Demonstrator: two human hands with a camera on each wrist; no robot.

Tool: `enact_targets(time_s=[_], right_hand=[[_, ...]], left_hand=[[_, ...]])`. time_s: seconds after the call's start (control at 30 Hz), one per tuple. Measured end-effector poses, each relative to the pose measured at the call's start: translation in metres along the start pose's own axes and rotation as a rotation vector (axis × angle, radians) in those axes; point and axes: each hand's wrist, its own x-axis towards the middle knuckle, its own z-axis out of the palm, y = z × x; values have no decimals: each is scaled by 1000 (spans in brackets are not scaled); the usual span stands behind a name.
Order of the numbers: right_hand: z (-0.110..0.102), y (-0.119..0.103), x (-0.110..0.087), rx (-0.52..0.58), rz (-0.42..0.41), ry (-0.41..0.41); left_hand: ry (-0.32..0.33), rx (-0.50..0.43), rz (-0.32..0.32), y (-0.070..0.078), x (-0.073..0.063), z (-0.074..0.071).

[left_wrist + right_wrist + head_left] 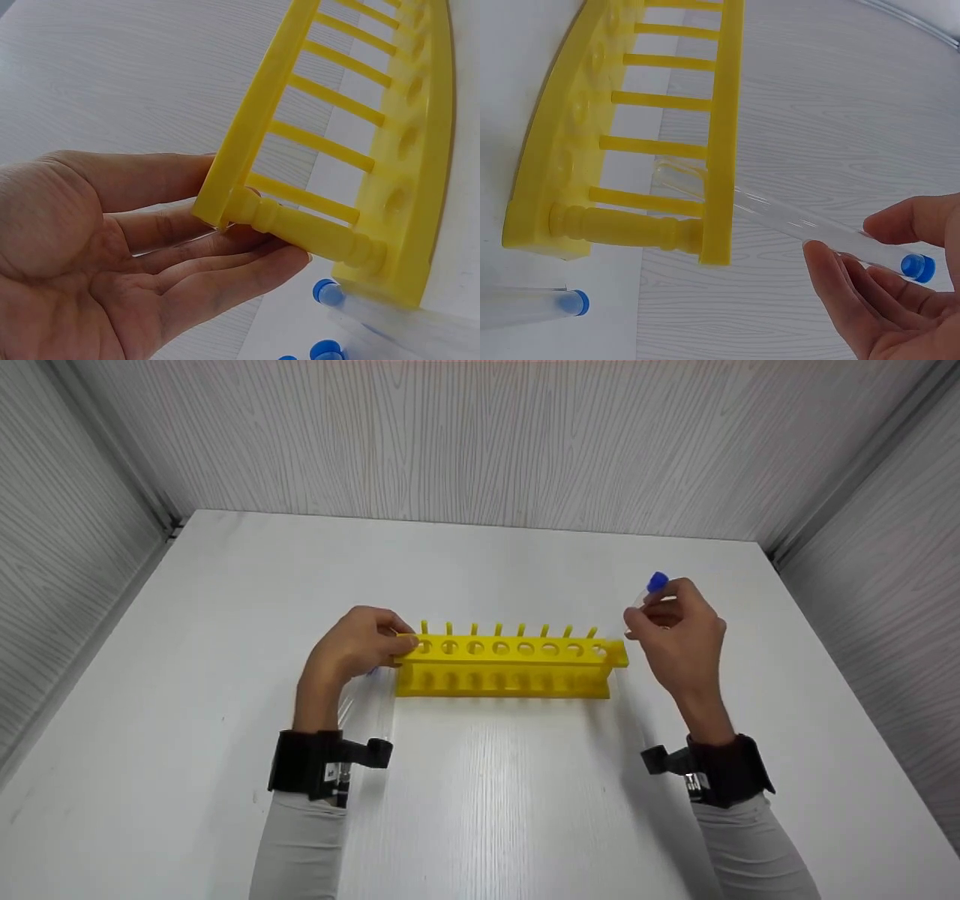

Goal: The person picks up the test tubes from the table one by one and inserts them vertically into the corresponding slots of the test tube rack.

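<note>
A yellow test tube rack stands upright on the table, with a row of round holes along its top bar. My left hand grips the rack's left end, thumb over the top bar and fingers under it in the left wrist view. Between the thumb and fingers of my right hand, a clear test tube with a blue cap is pinched near the capped end. It tilts, and its rounded bottom passes through the top bar at the rack's right end, as the right wrist view shows.
Several blue-capped tubes lie on the table beside the rack's left end, partly hidden by the left wrist. Another capped tube lies off the right end. Grey wood-grain panels wall the table at the back and sides.
</note>
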Motion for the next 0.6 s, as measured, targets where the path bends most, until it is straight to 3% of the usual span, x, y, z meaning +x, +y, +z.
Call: enact_targets(time_s=[0.2, 0.6], right_hand=[[1, -1, -1, -56, 34, -81], [2, 1, -2, -131, 73, -168]], left_hand=[[3, 13, 0, 0, 0, 0], [-6, 15, 1, -1, 0, 0]])
